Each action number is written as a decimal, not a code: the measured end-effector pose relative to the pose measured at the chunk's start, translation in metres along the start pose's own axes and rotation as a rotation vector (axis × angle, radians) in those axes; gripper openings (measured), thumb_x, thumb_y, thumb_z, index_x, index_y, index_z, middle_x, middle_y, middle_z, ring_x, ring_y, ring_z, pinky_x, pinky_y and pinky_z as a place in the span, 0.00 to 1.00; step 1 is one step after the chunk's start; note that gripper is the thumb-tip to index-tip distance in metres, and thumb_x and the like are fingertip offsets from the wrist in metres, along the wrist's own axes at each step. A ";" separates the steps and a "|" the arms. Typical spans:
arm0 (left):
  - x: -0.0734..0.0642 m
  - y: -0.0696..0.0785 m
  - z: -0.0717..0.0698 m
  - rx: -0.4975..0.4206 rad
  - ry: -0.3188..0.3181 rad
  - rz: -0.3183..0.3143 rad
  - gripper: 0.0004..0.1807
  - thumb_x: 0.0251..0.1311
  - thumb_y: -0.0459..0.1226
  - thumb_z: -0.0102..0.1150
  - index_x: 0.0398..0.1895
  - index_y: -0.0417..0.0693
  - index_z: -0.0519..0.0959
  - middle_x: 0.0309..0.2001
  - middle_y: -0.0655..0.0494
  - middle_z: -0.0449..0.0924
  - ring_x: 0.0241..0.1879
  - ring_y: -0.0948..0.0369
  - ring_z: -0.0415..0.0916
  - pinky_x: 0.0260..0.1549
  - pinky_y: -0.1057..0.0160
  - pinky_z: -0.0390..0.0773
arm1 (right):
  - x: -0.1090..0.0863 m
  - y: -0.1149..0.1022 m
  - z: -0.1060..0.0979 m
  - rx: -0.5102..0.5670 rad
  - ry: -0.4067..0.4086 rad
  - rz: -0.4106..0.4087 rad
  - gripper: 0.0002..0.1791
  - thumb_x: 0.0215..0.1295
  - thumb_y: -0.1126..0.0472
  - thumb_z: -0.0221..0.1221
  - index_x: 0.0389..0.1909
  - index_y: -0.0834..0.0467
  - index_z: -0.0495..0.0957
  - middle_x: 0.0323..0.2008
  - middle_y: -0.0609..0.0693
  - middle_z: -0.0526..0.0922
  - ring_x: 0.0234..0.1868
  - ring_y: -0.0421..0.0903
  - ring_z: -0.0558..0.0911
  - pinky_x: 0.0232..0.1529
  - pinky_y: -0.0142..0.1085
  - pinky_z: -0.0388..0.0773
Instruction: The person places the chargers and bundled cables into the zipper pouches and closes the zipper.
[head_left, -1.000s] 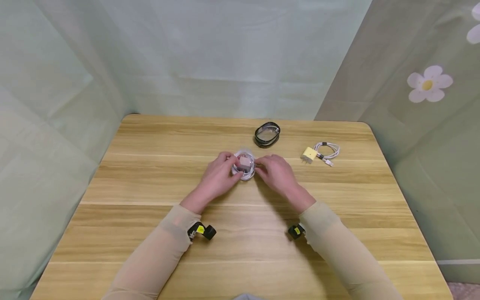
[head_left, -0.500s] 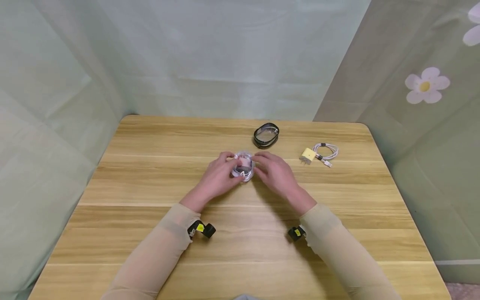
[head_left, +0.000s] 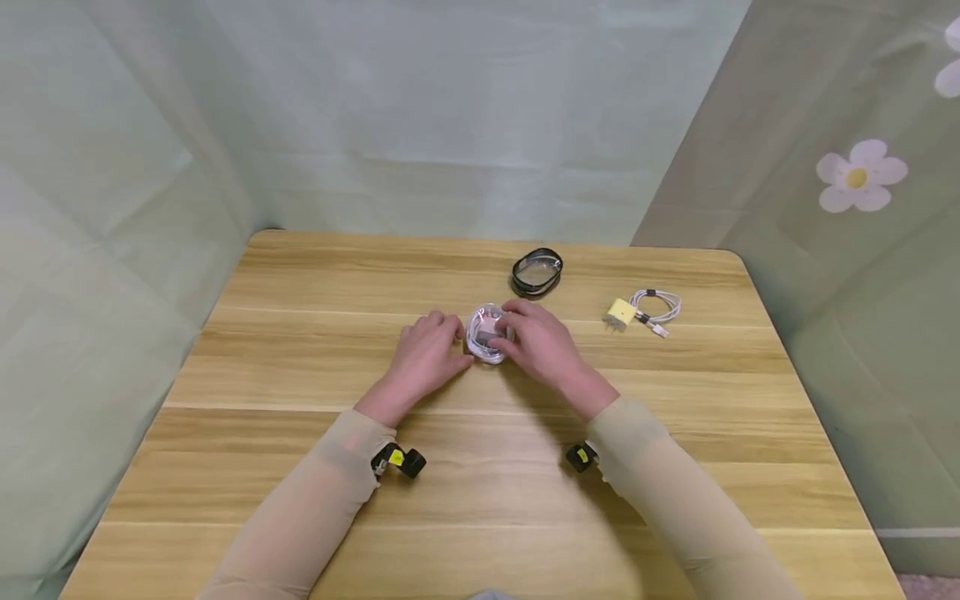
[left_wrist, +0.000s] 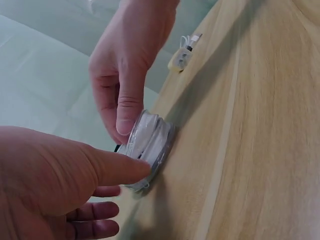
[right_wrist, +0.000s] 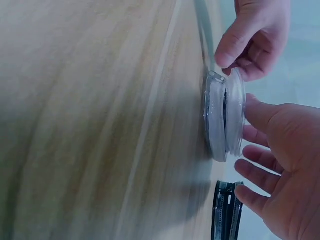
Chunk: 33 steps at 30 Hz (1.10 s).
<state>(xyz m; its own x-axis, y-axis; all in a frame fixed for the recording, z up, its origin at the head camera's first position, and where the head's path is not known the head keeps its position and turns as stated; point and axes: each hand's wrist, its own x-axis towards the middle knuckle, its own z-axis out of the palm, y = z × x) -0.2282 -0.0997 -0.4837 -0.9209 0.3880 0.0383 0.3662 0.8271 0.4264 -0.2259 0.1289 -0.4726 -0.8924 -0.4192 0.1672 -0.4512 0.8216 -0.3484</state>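
A round clear case [head_left: 475,337] with a whitish rim lies between my hands, a pale boxy adapter [head_left: 487,335] showing in it. Edge-on in the right wrist view, the clear case [right_wrist: 216,117] shows two whitish layers with a dark line between. My left hand [head_left: 427,354] is at its left side, thumb tip right at the near rim, fingers loosely bent beside it. My right hand [head_left: 546,343] reaches over its right part; in the right wrist view, thumb and index fingertips meet the top face while the other fingers [right_wrist: 260,175] stay spread.
Behind the case lies an oval clear case with a black rim [head_left: 533,287]. To the right are a yellow plug adapter [head_left: 619,313] and a coiled white cable [head_left: 667,312] with dark ties. All rest on a wooden table [head_left: 300,350], with curtains [head_left: 450,125] behind and beside it.
My left hand has drawn back left from the case, its fingers coming off the top. My right hand has moved left and now reaches farther over it.
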 end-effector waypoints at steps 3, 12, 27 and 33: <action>0.000 0.000 0.001 0.043 -0.010 -0.011 0.20 0.64 0.48 0.81 0.48 0.47 0.84 0.48 0.49 0.81 0.50 0.47 0.77 0.52 0.46 0.72 | 0.003 -0.001 -0.001 -0.004 -0.006 0.011 0.19 0.73 0.49 0.74 0.52 0.60 0.89 0.66 0.58 0.81 0.65 0.56 0.82 0.69 0.49 0.77; 0.005 0.001 0.008 0.074 0.018 -0.011 0.14 0.65 0.48 0.80 0.41 0.49 0.88 0.43 0.52 0.83 0.46 0.49 0.78 0.50 0.47 0.72 | 0.006 -0.002 -0.001 0.005 -0.044 0.031 0.20 0.74 0.48 0.72 0.57 0.57 0.89 0.67 0.57 0.79 0.60 0.55 0.84 0.62 0.50 0.81; 0.007 0.000 0.012 0.084 0.062 0.063 0.08 0.67 0.35 0.74 0.30 0.51 0.85 0.36 0.54 0.81 0.39 0.51 0.76 0.43 0.50 0.72 | 0.020 -0.003 -0.004 0.002 -0.081 0.116 0.20 0.74 0.49 0.73 0.55 0.58 0.84 0.64 0.57 0.77 0.52 0.55 0.85 0.55 0.50 0.84; 0.006 0.001 0.011 0.065 0.067 0.116 0.11 0.65 0.32 0.73 0.29 0.51 0.80 0.30 0.57 0.79 0.34 0.53 0.76 0.39 0.51 0.74 | 0.025 -0.001 -0.007 0.053 -0.161 0.175 0.46 0.75 0.52 0.72 0.87 0.49 0.61 0.80 0.63 0.66 0.69 0.64 0.79 0.69 0.59 0.77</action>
<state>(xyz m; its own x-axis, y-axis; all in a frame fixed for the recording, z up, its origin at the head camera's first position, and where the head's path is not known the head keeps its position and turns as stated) -0.2324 -0.0923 -0.4926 -0.8781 0.4558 0.1454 0.4762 0.8038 0.3565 -0.2476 0.1207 -0.4619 -0.9421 -0.3320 -0.0476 -0.2851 0.8675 -0.4076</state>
